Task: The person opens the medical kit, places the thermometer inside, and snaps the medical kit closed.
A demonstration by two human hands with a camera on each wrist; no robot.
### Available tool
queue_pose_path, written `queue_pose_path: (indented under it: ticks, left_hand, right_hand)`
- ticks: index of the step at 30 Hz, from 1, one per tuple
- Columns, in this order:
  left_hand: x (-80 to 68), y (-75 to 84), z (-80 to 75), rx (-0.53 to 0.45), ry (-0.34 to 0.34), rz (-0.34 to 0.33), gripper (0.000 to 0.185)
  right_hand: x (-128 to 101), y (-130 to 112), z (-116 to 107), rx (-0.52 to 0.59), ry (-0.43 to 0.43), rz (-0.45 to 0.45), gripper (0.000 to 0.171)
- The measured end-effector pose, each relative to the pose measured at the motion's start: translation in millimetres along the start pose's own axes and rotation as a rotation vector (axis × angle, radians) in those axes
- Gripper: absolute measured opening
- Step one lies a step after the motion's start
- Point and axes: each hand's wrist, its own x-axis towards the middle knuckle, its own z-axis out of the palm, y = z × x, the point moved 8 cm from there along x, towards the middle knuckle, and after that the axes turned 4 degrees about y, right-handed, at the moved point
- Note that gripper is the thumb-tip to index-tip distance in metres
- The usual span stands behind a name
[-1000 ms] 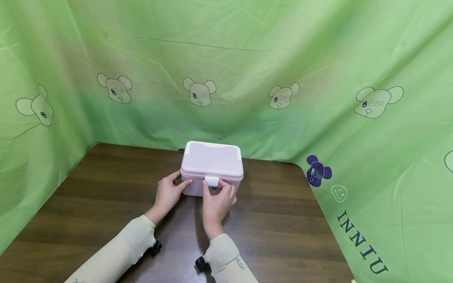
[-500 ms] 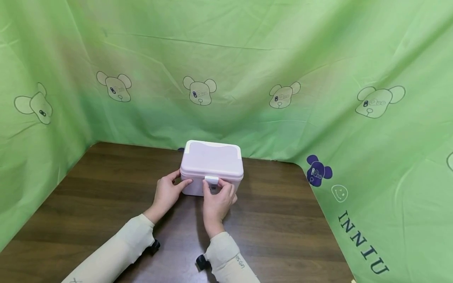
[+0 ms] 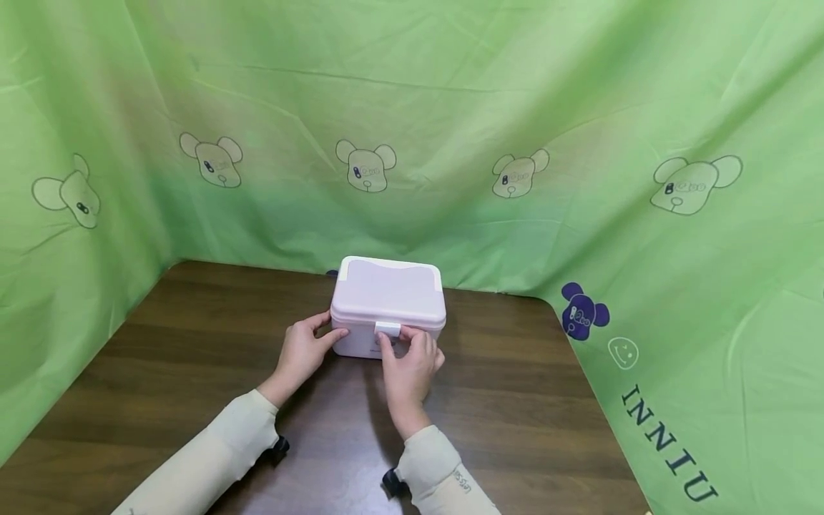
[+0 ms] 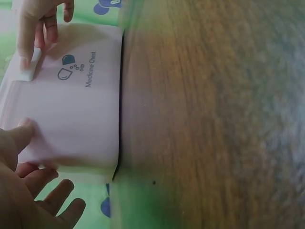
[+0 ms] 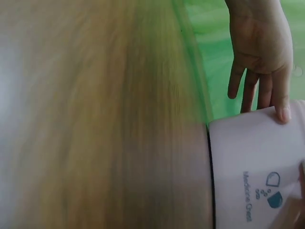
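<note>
A pale pink-lilac medicine chest (image 3: pixel 389 293) stands at the back of the table with its lid down. Its front carries a capsule print and the words "Medicine Chest" (image 4: pixel 90 69). At the chest's left front corner, my left hand (image 3: pixel 304 352) grips it, thumb on the front face and fingers at the side. My right hand (image 3: pixel 410 368) is at the white front latch (image 3: pixel 388 329); thumb and forefinger pinch it at the lower left and right. In the left wrist view a digit of the right hand (image 4: pixel 35 21) lies on the latch.
A brown wood-grain table (image 3: pixel 502 400) lies under the chest. Green cloth (image 3: pixel 444 71) printed with bear heads hangs behind and along both sides, close behind the chest. Dark wrist-camera mounts (image 3: pixel 394 484) sit under both sleeves.
My right hand and forearm have shifted a little to the right, uncovering more of the chest's front. The latch flap looks shorter than a second ago. My left hand keeps its hold.
</note>
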Motion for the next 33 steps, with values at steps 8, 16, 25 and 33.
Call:
queue_pose_path:
  ticks: [8, 16, 25, 33]
  left_hand:
    - [0.4, -1.2, -7.6, 0.002, -0.009, -0.008, 0.058]
    - [-2.8, -4.8, -16.5, -0.017, -0.065, -0.019, 0.053]
    - [-11.3, -10.9, -34.8, 0.085, -0.161, 0.036, 0.048]
    - [-29.3, -17.5, -46.9, 0.173, -0.204, 0.089, 0.051]
  right_hand:
    - [9.9, -4.8, -6.1, 0.037, -0.097, -0.03, 0.03]
    - [15.2, -5.8, -6.8, 0.063, -0.368, -0.081, 0.032]
    - [14.0, -6.3, -14.6, 0.038, -0.538, -0.25, 0.033]
    - [7.9, 3.9, -28.1, -0.089, -0.592, -0.465, 0.034]
